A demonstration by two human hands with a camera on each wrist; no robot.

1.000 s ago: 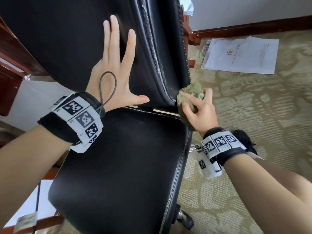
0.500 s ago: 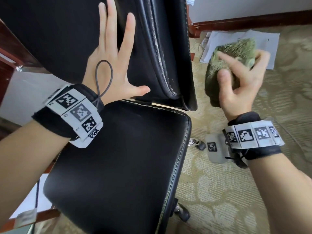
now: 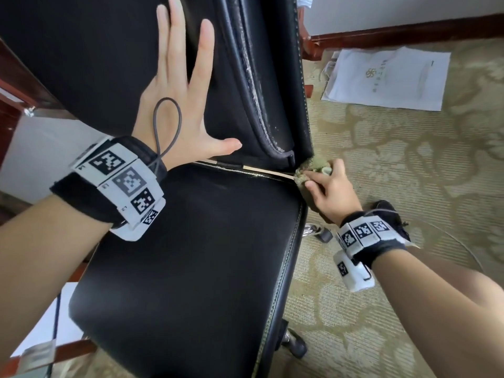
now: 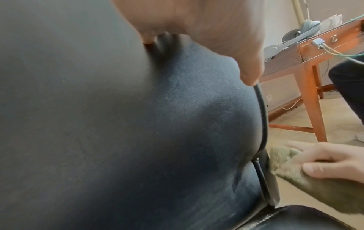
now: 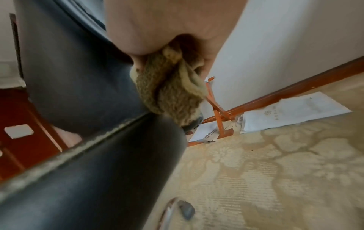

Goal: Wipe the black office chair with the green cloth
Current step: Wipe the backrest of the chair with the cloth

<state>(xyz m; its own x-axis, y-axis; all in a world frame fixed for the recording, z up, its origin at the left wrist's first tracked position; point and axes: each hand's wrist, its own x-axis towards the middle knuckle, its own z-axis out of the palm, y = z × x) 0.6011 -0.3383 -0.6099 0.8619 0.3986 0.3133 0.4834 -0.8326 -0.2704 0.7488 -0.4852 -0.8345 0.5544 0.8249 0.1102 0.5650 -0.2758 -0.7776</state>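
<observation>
The black office chair point(image 3: 191, 255) fills the middle of the head view, its backrest point(image 3: 90, 50) rising behind the seat. My left hand point(image 3: 177, 110) lies flat on the backrest with fingers spread and straight. My right hand point(image 3: 327, 186) grips the bunched green cloth point(image 3: 313, 165) and holds it against the right-hand corner where the backrest meets the seat. The left wrist view shows the backrest point(image 4: 118, 124) with the cloth point(image 4: 283, 168) under the right hand's fingers point(image 4: 325, 165). In the right wrist view the cloth point(image 5: 173, 93) sits wedged at the seam above the seat point(image 5: 98, 179).
Patterned beige carpet point(image 3: 395, 186) lies to the right of the chair, with white papers point(image 3: 387, 77) near a wooden baseboard point(image 3: 409, 34). Chair casters point(image 3: 294, 342) show under the seat. A wooden table point(image 4: 315, 65) stands behind, and dark wooden furniture point(image 3: 16, 85) stands on the left.
My right hand, which had lifted the cloth up and away to the right, has come back down and pushed it into the seat-backrest corner. My left hand has stayed flat on the backrest.
</observation>
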